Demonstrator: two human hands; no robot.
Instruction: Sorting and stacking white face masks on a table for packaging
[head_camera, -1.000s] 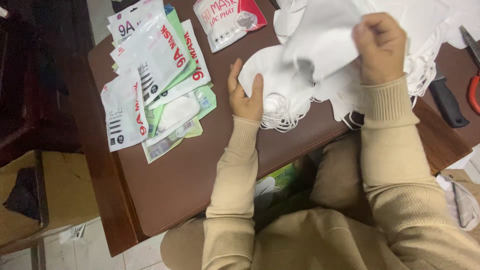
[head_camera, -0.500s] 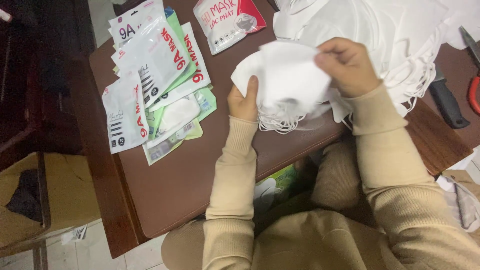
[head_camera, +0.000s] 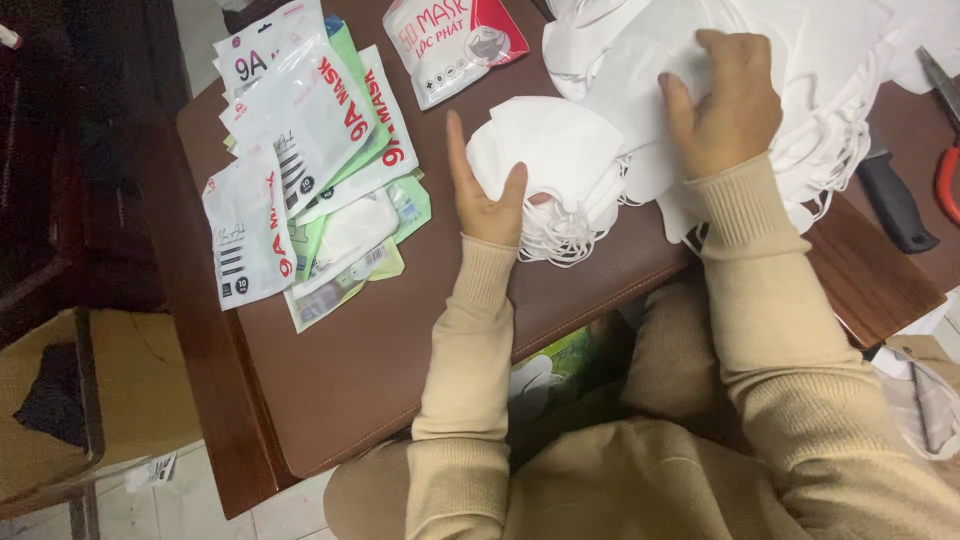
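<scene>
right hand (head_camera: 725, 100): left small mask stack (head_camera: 550, 160) | now on big mask pile (head_camera: 760, 50)

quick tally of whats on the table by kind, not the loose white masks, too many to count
Sealed mask packets, left pile: at least 6, overlapping
Red and white mask packet: 1
Black-handled knife: 1
Red-handled tool: 1
Heaps of loose masks: 2, under the left hand and the right hand
Total: at least 11
</scene>
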